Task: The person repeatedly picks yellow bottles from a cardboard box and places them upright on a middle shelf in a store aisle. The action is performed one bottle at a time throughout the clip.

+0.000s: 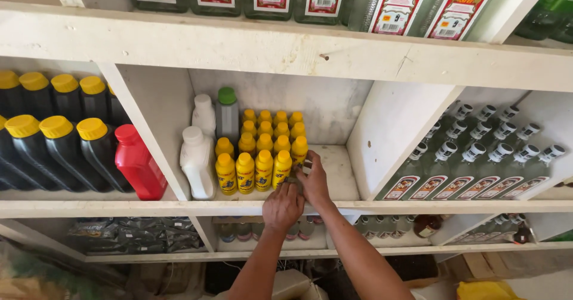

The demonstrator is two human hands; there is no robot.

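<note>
Both hands reach into the middle compartment of a white wooden shelf [334, 165]. My left hand [283, 206] rests at the shelf's front edge, fingers curled on something small that I cannot make out. My right hand [314, 180] is just beyond it, holding a small clear bottle [307, 166] with a white cap beside several small yellow bottles [262, 157] standing in rows. Both hands touch each other next to the front yellow bottle.
Two white bottles [197, 162] and a grey bottle with a green cap [227, 118] stand left of the yellow ones. Black jugs with yellow caps [59, 151] and a red jug [138, 164] fill the left compartment. Clear glass bottles [477, 162] lie at right; more bottles sit above and below.
</note>
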